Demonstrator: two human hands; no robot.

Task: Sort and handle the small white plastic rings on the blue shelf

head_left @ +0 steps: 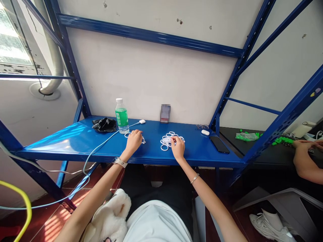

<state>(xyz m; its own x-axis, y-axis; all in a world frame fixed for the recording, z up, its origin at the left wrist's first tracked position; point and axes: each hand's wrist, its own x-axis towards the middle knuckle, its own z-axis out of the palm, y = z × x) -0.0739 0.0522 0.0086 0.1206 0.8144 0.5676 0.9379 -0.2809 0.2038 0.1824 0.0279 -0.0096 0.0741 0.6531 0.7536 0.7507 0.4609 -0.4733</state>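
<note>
Several white rings [165, 147] lie in a loose pile on the blue shelf table [153, 155]. At the pile's right side, my right hand [178, 148] has its fingers curled down and closed on a white ring. My left hand [133, 142] is over a smaller group of white rings [143, 140] to the left. Its fingers are bent together, and their tips are hidden behind the hand, so what they hold does not show. A bottle with a green label [122, 118] stands just behind my left hand.
Left of the bottle lies a black plastic bag [104, 124]. A white charger [142, 121] trails a cable. A propped phone [165, 113], glasses [202, 126], a white case [205, 132] and a black phone [219, 144] also lie there. Another person's hand [304, 148] works at far right.
</note>
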